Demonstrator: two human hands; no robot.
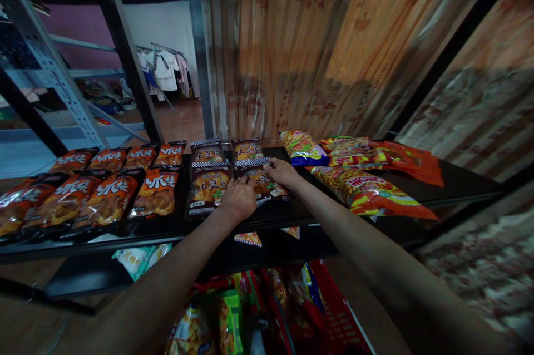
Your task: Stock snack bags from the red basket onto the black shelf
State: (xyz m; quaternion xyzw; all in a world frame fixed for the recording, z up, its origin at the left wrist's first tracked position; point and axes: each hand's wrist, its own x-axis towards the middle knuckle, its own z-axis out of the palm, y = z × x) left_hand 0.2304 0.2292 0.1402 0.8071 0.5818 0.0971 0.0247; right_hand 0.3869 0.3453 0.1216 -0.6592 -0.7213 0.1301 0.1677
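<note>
Both my hands rest on dark snack packets lying flat on a black shelf (450,185). My left hand (238,198) is curled over the lower edge between two dark packets; the left dark packet (206,188) lies beside it. My right hand (281,170) grips the top of the right dark packet (267,185), fingers bent around its edge. Two more dark packets (227,150) sit behind them.
Rows of orange snack bags (112,191) fill the shelf's left side. Yellow and red bags (367,188) and a blue one (302,149) lie to the right. A red basket (334,305) full of snacks stands below. A metal rack (54,71) stands at far left.
</note>
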